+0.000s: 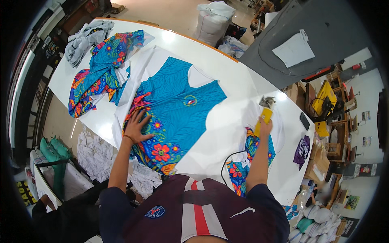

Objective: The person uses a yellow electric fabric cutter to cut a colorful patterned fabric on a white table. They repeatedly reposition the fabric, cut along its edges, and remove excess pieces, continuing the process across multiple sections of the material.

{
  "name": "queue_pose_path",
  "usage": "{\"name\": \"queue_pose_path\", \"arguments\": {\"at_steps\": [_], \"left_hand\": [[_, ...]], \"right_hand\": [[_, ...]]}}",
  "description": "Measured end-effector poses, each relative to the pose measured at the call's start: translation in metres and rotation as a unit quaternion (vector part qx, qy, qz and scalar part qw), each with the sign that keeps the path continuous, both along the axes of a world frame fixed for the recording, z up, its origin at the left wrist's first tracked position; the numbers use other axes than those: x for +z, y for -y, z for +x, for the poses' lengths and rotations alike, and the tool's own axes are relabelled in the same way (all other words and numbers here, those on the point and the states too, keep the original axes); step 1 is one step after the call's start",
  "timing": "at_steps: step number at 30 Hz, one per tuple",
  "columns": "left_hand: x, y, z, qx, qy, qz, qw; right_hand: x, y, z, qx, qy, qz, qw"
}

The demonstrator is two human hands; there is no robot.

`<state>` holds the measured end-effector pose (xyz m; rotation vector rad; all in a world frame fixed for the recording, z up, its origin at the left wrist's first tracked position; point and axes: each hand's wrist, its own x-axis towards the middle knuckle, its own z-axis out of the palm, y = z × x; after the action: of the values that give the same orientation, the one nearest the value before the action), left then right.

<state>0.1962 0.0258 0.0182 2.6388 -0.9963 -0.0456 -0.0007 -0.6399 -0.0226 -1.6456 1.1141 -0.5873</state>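
My left hand (137, 128) lies flat with fingers spread on the left edge of a blue printed fabric panel (190, 117). The panel has a V-neck, a small round emblem and bright flowers low down, and white fabric borders its left side. In my right hand (264, 129) is a yellow handheld fabric cutter (265, 115), its metal head pointing away from me. That hand is above white fabric and another flowered piece (251, 143) on the right of the table. A black cord (225, 164) runs near it.
On the white table (227, 137), crumpled flowered fabric (103, 71) and a grey bundle (84, 41) lie far left. A phone (304, 121) and a purple fabric piece (301, 152) sit at the right edge. White scraps (95, 156) pile up below the left edge. A sack (212, 24) stands beyond.
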Motion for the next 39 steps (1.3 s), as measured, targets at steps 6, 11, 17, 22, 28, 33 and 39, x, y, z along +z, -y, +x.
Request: {"name": "queue_pose_path", "arguments": {"at_steps": [6,11,17,22,28,33,39], "left_hand": [[0.013,0.113,0.058,-0.054,0.104,-0.12,0.986],[-0.043,0.28,0.035,-0.06,0.015,-0.118,0.991],[-0.018,0.358,-0.08,-0.138,-0.046,0.004,0.989],[-0.009,0.31,-0.114,-0.151,-0.33,-0.054,0.93],[-0.042,0.237,0.004,0.213,0.019,-0.118,0.97],[-0.027,0.272,0.076,0.259,-0.062,0.058,0.962],[-0.036,0.379,0.103,0.218,-0.063,0.088,0.97]], "right_hand": [[0.037,0.03,-0.121,-0.038,0.034,-0.021,0.998],[0.08,-0.019,-0.176,-0.043,0.068,-0.002,0.997],[0.117,-0.102,-0.224,-0.034,0.036,0.081,0.995],[0.114,-0.156,-0.232,-0.021,0.0,0.134,0.991],[0.108,-0.186,-0.209,0.052,0.003,0.192,0.98],[0.096,-0.188,-0.182,0.111,-0.008,0.189,0.976],[0.096,-0.2,-0.142,0.141,-0.001,0.215,0.966]]}}
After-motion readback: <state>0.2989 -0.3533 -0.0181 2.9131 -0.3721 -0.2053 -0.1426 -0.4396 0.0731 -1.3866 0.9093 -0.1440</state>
